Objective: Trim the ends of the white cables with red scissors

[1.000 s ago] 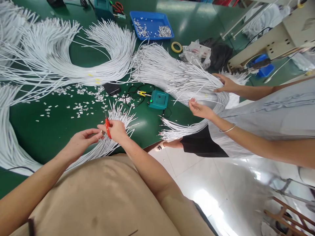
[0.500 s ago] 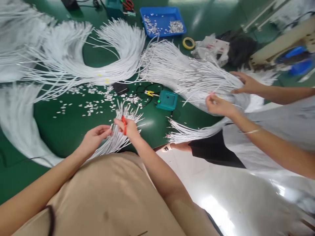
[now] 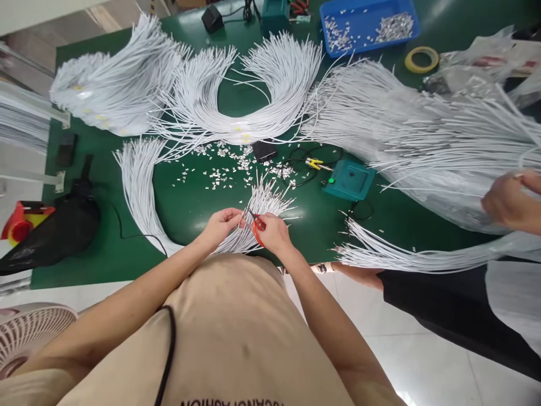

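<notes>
My left hand [image 3: 227, 224] pinches the end of a white wire at the near edge of the green table [image 3: 186, 197]. Close on its right, my right hand [image 3: 273, 230] is closed round red-handled scissors [image 3: 257, 228], whose blades point at the pinched wire end. Beneath and behind both hands, a bundle of white wires [image 3: 267, 197] fans out, its tips pointing away from me. Small pale pieces [image 3: 220, 177] lie scattered beyond the bundle. A green box [image 3: 350, 179] with a yellow clip [image 3: 315, 163] stands to the right.
Large white wire bundles [image 3: 279, 96] cover the far side. A blue tray [image 3: 367, 25] with small pieces and a tape roll [image 3: 421, 59] are behind. At right, a co-worker's hand [image 3: 513, 200] is by more wires. A black bag [image 3: 63, 231] and a fan [image 3: 34, 332] are left.
The view has swung left, so the table's left end and the fan now show. The scissors are at the wire end by my left fingers. Only one co-worker's hand remains in view.
</notes>
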`<state>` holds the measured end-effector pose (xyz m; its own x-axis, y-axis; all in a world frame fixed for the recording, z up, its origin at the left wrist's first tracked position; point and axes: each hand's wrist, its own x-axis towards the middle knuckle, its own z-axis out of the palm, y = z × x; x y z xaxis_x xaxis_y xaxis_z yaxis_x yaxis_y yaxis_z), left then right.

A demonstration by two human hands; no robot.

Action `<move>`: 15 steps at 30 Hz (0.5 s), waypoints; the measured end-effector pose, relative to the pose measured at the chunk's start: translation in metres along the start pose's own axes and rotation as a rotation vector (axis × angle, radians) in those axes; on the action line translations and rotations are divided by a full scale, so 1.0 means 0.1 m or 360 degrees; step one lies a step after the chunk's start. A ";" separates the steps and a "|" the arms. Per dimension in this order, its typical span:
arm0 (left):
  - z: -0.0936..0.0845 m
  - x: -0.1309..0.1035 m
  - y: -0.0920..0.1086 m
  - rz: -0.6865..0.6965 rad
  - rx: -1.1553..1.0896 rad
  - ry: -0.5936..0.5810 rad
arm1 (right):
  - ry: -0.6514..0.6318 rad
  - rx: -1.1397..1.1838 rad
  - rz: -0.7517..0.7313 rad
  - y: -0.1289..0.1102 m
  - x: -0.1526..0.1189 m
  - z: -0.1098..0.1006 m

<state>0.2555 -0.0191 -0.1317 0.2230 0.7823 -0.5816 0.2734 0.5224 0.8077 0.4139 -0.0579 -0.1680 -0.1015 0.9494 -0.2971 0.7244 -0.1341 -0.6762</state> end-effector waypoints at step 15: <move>-0.04 0.02 -0.04 0.0174 0.0201 0.0121 | -0.0015 -0.0307 -0.0003 -0.18 -0.01 -0.13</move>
<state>0.2507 -0.0181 -0.1355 0.1876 0.8582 -0.4778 0.3675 0.3898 0.8444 0.4102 -0.0532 -0.1468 -0.1089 0.9468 -0.3027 0.8414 -0.0744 -0.5353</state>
